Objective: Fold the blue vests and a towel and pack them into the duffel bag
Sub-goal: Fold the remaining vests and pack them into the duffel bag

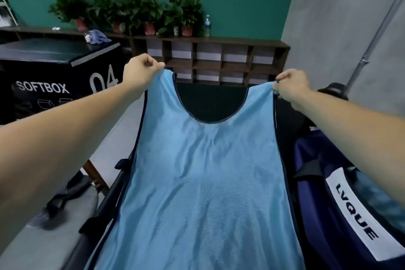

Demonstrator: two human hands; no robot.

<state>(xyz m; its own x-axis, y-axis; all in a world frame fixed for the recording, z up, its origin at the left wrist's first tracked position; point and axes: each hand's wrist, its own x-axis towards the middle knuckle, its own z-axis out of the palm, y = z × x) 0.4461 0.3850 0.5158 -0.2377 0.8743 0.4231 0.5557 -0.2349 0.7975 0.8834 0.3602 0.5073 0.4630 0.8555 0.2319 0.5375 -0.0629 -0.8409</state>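
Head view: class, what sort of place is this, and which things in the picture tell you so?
Probably a gym or sports training room: a black padded box marked SOFTBOX 04, a metal bar leaning against the grey wall, and a blue sports vest held up beside a navy duffel bag.

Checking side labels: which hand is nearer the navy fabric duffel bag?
Right. The right hand is above the navy duffel bag; the left hand is across the light-blue mesh vest.
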